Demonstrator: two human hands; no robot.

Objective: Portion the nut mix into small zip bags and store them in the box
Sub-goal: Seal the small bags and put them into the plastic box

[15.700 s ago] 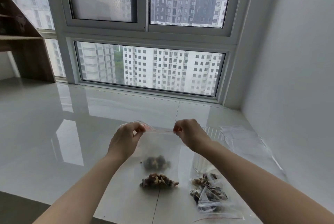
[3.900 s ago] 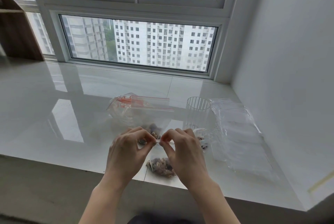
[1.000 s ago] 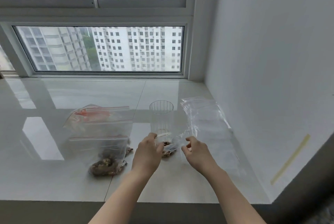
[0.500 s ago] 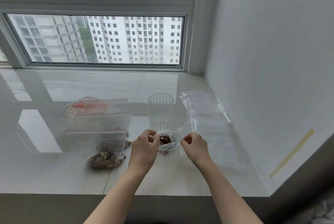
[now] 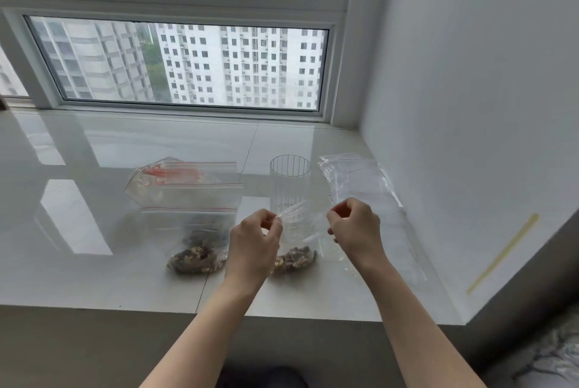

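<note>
Clear small zip bag (image 5: 300, 231) hangs between both hands, left hand (image 5: 252, 243) and right hand (image 5: 355, 231) pinching its horizontal mouth's ends.

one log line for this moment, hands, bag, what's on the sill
left hand: pinches small bag top | right hand: pinches small bag top | bag: nuts inside, held up | sill: glass, filled bag

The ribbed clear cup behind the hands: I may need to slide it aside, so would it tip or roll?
The ribbed clear cup looks tall, narrow and empty, so probably light and tippy. On the glossy sill it should slide readily.
</note>
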